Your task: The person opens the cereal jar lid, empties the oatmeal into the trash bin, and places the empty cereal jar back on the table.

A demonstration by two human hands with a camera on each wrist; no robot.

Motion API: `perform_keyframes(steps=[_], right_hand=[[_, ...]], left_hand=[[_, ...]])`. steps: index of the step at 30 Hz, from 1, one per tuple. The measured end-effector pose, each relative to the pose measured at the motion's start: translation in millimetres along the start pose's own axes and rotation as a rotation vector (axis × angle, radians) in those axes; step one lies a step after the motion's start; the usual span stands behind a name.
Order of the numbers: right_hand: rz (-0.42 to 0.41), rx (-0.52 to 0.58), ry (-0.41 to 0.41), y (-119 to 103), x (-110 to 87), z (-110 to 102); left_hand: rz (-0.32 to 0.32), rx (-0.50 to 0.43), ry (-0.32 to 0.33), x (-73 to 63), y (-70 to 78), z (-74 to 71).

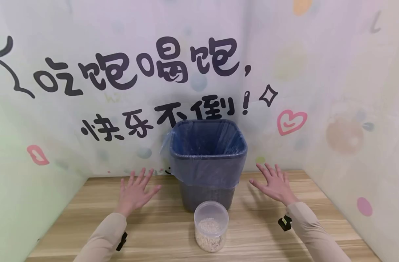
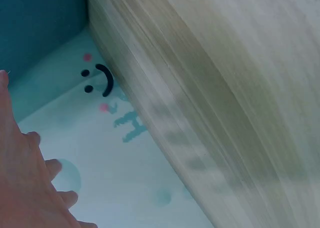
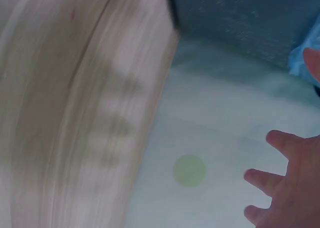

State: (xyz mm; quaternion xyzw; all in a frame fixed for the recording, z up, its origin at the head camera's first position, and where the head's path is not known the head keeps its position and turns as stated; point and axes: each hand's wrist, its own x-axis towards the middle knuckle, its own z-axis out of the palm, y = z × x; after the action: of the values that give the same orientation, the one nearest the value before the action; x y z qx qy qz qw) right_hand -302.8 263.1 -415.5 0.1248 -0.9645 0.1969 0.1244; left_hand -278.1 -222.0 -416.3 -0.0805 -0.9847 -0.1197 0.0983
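My left hand (image 1: pixel 135 194) hovers over the table to the left of a blue trash bin (image 1: pixel 207 196), its fingers spread and holding nothing. On the bin's other side my right hand (image 1: pixel 274 183) also hangs above the table with spread fingers and nothing in its grasp. A clear plastic bag (image 1: pixel 206 171) lines the bin and folds down over its rim. Just in front of the bin stands a clear round jar (image 1: pixel 211 225), partly filled with pale grains (image 1: pixel 210 240). Neither hand touches the bin or the jar. Both wrist views show the spread fingers beside the bin.
The wood-grain table (image 1: pixel 153 236) runs back to a printed wall (image 1: pixel 130 29) with black lettering and coloured shapes. The bin stands near that wall. More wall closes in on the left (image 1: pixel 16 182) and on the right (image 1: pixel 350 91).
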Motion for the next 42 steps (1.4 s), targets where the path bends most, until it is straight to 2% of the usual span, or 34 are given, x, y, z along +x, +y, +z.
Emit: perform_keyframes(steps=[4, 10, 15, 25, 34, 39, 42], right_hand=[[-0.09, 0.081, 0.031, -3, -6.2, -4], [-0.297, 0.213, 0.055, -7, -14.8, -2], [-0.375, 0.29, 0.037, -15, -22.6, 1], [-0.44, 0.353, -0.041, -31, -41.8, 4], [-0.457, 0.37, -0.085, -36, -49.6, 9], [-0.462, 0.393, -0.086, -38, -52.4, 12], [-0.469, 0.401, -0.086, -41, -53.5, 13]], left_hand=[[0.046, -0.003, 0.023, -6.9, 2.8, 1.4], [0.107, -0.046, 0.05, -19.4, 4.1, 7.9], [0.134, -0.089, 0.01, -30.6, 13.5, 7.0], [0.232, -0.135, -0.084, -52.7, 44.5, 4.1], [0.338, -0.182, -0.074, -65.7, 67.1, 9.8], [0.397, -0.203, -0.051, -67.7, 78.7, 18.3], [0.42, -0.244, -0.066, -66.6, 85.1, 23.5]])
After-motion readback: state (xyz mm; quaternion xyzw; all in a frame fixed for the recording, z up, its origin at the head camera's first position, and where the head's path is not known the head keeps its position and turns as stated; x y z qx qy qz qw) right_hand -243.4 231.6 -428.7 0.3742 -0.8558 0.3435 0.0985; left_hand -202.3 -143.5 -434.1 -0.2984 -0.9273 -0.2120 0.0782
